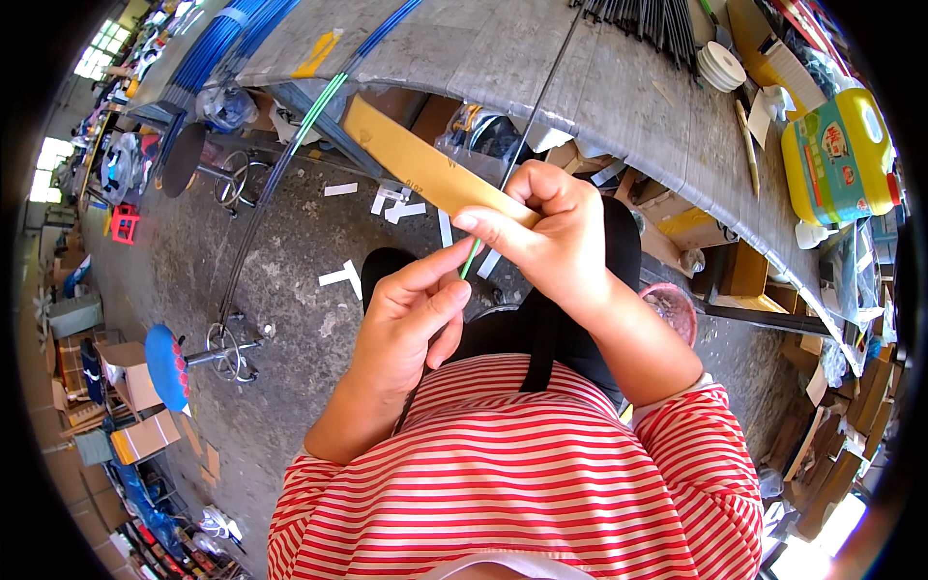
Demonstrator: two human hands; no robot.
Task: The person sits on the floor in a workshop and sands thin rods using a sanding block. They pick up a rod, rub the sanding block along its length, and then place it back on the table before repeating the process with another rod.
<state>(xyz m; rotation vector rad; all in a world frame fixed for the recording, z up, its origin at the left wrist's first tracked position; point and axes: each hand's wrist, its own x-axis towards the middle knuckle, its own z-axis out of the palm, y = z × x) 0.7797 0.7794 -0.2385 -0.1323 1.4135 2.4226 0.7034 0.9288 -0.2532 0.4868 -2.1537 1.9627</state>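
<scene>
A thin dark rod with a green end section slants from the top edge down to my hands in front of my body. My left hand pinches the green end between thumb and forefinger. Just above it, my right hand is closed on a long tan strip, which looks like sandpaper with print on its back. The strip sticks out to the far left from under my right thumb. The rod passes at my right hand's fingers; whether the strip wraps around it is hidden.
Ahead, a grey workbench carries black rods, white spools, a brush and a yellow jug. Green-tipped rods lean at left near a blue stool. White paper strips litter the floor. A pink bucket stands right.
</scene>
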